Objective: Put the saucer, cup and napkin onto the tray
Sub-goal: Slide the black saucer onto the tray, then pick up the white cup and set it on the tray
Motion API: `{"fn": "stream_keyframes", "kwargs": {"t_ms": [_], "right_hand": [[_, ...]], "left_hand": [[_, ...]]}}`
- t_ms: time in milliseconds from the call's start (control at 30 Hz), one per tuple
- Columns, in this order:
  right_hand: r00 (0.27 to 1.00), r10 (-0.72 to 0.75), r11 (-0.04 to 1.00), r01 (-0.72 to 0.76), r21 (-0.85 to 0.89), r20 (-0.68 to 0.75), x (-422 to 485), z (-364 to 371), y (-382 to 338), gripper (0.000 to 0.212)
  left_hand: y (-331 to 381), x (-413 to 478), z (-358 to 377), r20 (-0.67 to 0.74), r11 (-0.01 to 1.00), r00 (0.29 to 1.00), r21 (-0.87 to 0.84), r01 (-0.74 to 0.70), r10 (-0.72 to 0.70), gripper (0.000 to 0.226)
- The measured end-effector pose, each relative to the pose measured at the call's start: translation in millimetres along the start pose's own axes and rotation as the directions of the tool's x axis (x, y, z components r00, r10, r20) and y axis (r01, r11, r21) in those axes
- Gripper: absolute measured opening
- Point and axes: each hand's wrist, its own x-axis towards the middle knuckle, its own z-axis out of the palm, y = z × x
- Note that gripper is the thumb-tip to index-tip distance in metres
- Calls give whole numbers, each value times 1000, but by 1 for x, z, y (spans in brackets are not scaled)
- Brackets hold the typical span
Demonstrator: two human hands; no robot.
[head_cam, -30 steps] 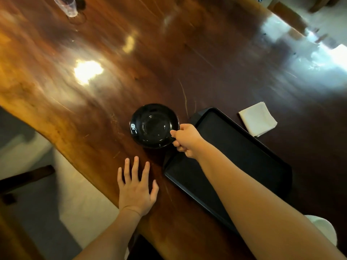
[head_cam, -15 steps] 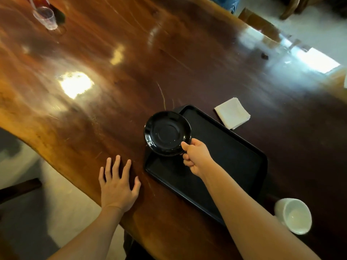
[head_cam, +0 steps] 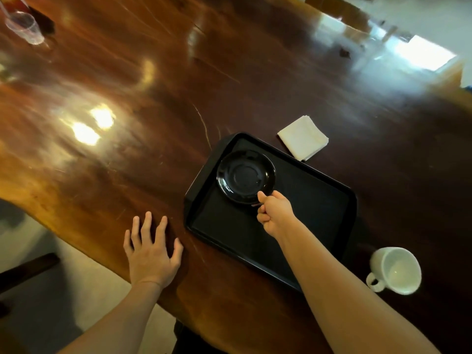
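Note:
My right hand (head_cam: 274,213) pinches the near rim of a glossy black saucer (head_cam: 245,177), which sits over the far left part of the black tray (head_cam: 319,215); I cannot tell whether it touches the tray floor. A folded white napkin (head_cam: 303,137) lies on the table just beyond the tray's far edge. To the right of the tray's near corner a white cup (head_cam: 394,270) stands upright, handle pointing left. My left hand (head_cam: 152,251) rests flat on the table left of the tray, fingers spread, holding nothing.
The long polished wooden table (head_cam: 153,85) runs diagonally, its near edge passing just below my left hand. A clear plastic cup (head_cam: 24,28) stands at the far left corner. Floor and a dark chair part show at the lower left.
My right hand has carried the saucer rightward from the bare table, over the tray's left edge, to above the tray's far left part. The left hand has stayed flat.

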Motion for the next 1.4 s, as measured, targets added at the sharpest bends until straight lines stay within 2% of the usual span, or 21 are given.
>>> {"fn": "stream_keyframes", "kwargs": {"t_ms": [167, 300, 500, 800, 900, 1067, 1200, 1267, 1367, 1400], "right_hand": [[997, 76, 986, -79, 144, 24, 10, 1, -1, 12], [997, 66, 982, -72, 177, 39, 16, 2, -1, 8], [996, 75, 984, -82, 161, 47, 16, -3, 4, 6], [994, 55, 996, -61, 66, 92, 4, -23, 7, 16], [997, 67, 996, -68, 55, 29, -4, -47, 9, 17], [985, 68, 971, -28, 235, -161, -21, -116, 22, 27], [947, 72, 955, 25, 297, -313, -30, -162, 37, 30], [908, 49, 970, 56, 237, -416, -31, -172, 40, 29], [813, -21, 984, 120, 132, -581, -34, -184, 47, 23], [771, -8, 983, 123, 137, -636, -39, -195, 57, 21]], "left_hand": [[-1, 0, 1, 6, 1000, 1000, 2, 4, -4, 67], [-1, 0, 2, -5, 1000, 1000, -9, 5, -5, 67], [-1, 1, 2, 2, 1000, 1000, -4, 8, -8, 66], [-2, 2, 4, 11, 1000, 1000, -1, -3, 3, 68], [-2, 2, 4, 22, 1000, 1000, 4, -2, 1, 68], [-5, 1, 7, 39, 1000, 999, -19, 3, -3, 71], [-7, 1, 6, 34, 999, 999, -33, -6, 7, 73], [-5, 2, 6, 29, 999, 1000, -33, 11, -10, 71], [-9, 2, 5, 24, 998, 999, -54, 43, -42, 68], [-7, 0, 3, 27, 999, 1000, -45, 13, -11, 68]]}}
